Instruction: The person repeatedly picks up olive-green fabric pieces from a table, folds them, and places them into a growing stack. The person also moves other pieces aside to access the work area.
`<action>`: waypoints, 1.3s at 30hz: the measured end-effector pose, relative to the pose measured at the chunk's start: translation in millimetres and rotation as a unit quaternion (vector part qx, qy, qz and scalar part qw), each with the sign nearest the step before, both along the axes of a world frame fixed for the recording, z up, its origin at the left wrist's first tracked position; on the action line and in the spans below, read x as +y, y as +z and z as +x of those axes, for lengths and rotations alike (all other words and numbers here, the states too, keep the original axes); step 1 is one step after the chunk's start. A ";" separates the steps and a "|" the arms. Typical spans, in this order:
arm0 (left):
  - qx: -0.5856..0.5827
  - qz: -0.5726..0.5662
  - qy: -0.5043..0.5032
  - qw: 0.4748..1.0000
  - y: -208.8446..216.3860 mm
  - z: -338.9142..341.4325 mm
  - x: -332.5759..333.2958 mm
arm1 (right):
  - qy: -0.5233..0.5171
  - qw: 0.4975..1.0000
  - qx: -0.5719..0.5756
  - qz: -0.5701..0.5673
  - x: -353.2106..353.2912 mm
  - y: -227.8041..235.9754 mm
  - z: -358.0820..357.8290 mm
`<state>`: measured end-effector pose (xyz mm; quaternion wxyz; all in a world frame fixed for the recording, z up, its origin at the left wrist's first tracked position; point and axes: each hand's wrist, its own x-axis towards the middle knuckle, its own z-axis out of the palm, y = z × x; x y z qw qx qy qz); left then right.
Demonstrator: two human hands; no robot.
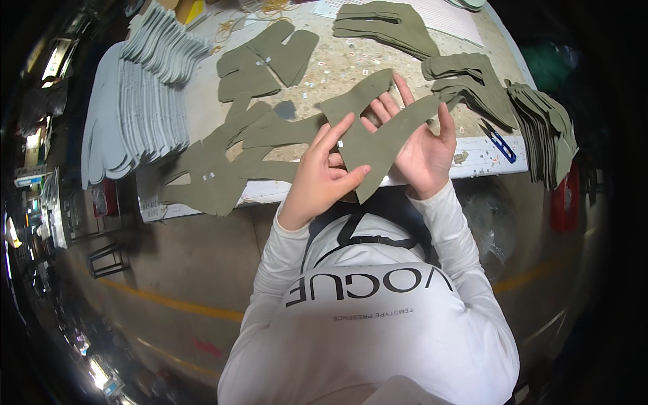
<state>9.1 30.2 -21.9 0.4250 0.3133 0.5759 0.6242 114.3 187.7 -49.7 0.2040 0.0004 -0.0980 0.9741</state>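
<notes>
Over the table's front edge I hold an olive-green cut piece of flat sheet material, forked into two arms [379, 148], with a small white tag near its middle. My left hand [314, 172] has its thumb and forefinger on the piece's left side. Palm up, my right hand [425, 148] bears the piece from beneath; its fingers show through the fork and its thumb stands at the tip of one arm. Beside my left hand lie overlapping olive-green pieces [216, 165], some with small white tags, reaching the table edge.
Tall stacks of light grey cut pieces [145, 108] stand at the left. More olive-green pieces lie at the back left [270, 61], back middle [385, 27] and right [472, 84]; a stack [543, 131] overhangs the right edge. Blue-handled thread snips [499, 143] lie near the right front edge.
</notes>
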 end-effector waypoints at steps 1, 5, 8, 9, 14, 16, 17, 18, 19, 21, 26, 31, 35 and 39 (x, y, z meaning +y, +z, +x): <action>-0.007 -0.006 -0.014 1.000 -5.0 -1.1 4.2 | -0.015 1.000 0.001 -0.001 6.2 -4.0 1.7; 0.123 -0.074 -0.013 0.990 -21.2 1.3 11.7 | -0.056 0.996 -0.071 0.027 29.2 -17.0 15.7; 0.168 -0.061 0.025 0.984 -26.4 5.7 12.2 | -0.082 0.990 -0.083 0.073 42.3 -17.5 27.7; 0.174 -0.073 0.030 0.982 -25.6 6.3 11.2 | -0.095 0.985 -0.102 0.100 45.0 -15.8 32.2; 0.306 -0.138 0.089 0.938 -7.9 18.4 -0.1 | -0.242 0.828 -0.302 0.406 44.4 -3.1 57.5; 0.439 -0.122 0.108 0.884 -4.6 23.2 2.6 | -0.296 0.652 -0.378 0.588 37.7 0.3 65.0; 0.505 -0.106 0.118 0.848 -4.8 25.7 4.7 | -0.317 0.546 -0.406 0.661 33.1 2.1 68.8; 0.491 -0.081 0.077 0.864 -7.2 29.9 8.8 | -0.340 0.443 -0.414 0.719 23.2 0.9 68.8; 0.510 -0.084 0.034 0.856 -11.5 33.7 14.5 | -0.320 0.348 -0.397 0.787 13.6 -0.2 68.0; 0.548 -0.091 -0.053 0.829 -22.3 40.1 25.8 | -0.215 0.431 -0.347 0.805 -9.7 -3.5 66.9; 0.546 -0.106 -0.071 0.828 -34.1 44.9 19.7 | -0.147 0.299 -0.404 0.852 -19.3 -12.3 71.8; 0.550 -0.096 -0.055 0.828 -34.1 46.7 19.2 | -0.188 0.289 -0.451 0.823 19.7 -16.7 78.2; 0.459 -0.056 -0.026 0.887 -26.4 38.2 5.5 | -0.226 0.352 -0.422 0.805 23.2 -5.8 83.2; 0.454 -0.075 0.078 0.884 -16.8 12.5 -25.7 | -0.153 0.376 -0.292 0.866 -5.5 1.6 79.0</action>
